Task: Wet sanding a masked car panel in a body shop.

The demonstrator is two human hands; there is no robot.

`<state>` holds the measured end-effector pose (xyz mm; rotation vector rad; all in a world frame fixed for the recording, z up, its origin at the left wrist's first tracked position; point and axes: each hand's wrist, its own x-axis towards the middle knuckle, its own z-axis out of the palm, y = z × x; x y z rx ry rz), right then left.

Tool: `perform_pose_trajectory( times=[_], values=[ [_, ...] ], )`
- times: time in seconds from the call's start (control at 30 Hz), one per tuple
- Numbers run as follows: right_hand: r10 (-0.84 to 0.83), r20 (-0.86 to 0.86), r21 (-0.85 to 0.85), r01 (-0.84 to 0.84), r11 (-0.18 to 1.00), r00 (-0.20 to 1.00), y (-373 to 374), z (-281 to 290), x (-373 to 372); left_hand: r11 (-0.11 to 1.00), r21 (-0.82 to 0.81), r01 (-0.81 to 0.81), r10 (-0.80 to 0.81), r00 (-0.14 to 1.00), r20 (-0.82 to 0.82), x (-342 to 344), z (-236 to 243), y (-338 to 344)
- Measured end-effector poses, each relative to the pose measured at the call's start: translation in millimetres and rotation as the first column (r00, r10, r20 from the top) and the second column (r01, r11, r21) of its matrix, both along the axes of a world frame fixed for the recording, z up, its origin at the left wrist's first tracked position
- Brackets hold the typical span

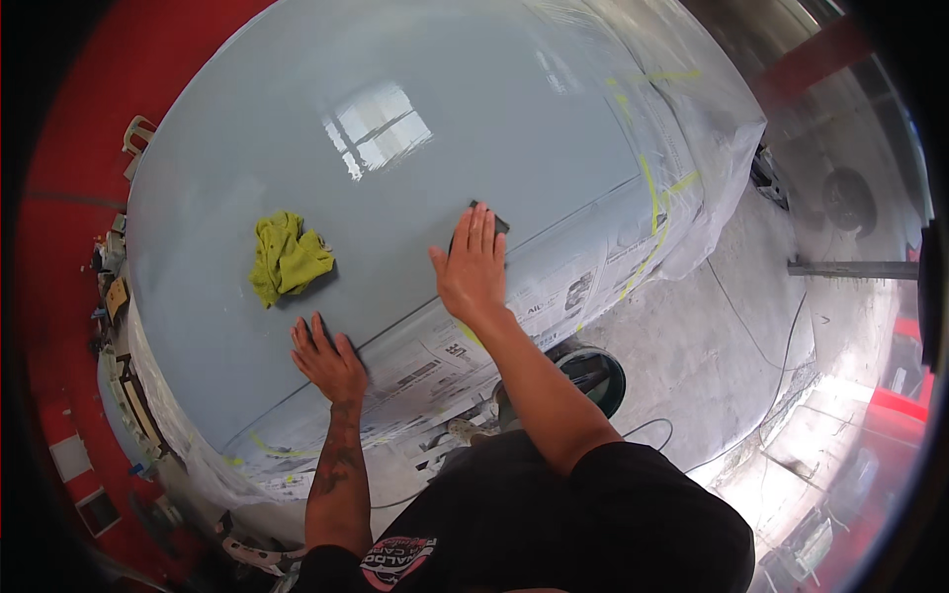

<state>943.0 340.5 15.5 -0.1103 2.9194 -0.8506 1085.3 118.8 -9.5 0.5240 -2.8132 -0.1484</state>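
My right hand (473, 257) lies over a small dark pad (496, 222) on the grey, glossy car panel (445, 119), fingers extended and pressing it against the surface near the panel's lower seam. My left hand (328, 358) rests on the panel farther left, fingers spread, holding nothing. Above my left hand lies a crumpled yellow-green cloth (289, 255). Printed paper (554, 306) with yellow-green tape (647, 188) masks the side below and right of the panel, and translucent plastic sheeting (722, 119) covers the right end.
A black bucket (598, 379) stands on the concrete floor (692, 346) below the masked side, with a thin hose (664, 435) nearby. A metal bar (850, 269) juts in at the right. Assorted items (117, 296) line the red area at the left.
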Motion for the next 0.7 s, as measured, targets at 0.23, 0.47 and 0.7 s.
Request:
perform_pose_trajectory(
  times=[0.23,0.47,0.7],
  values=[
    [0.143,0.184,-0.056,-0.135,0.989,0.972,-43,11,48,1.0,-0.008,0.016,-0.016,1.0,-0.013,-1,-3,0],
    [-0.336,0.084,0.01,0.336,0.942,0.938,96,-9,-70,1.0,0.027,0.006,-0.006,1.0,-0.009,-2,-1,0],
    [-0.074,0.139,0.085,0.063,0.994,0.988,43,-5,-33,1.0,0.014,-0.014,0.014,1.0,0.012,-2,-2,0]
  ],
)
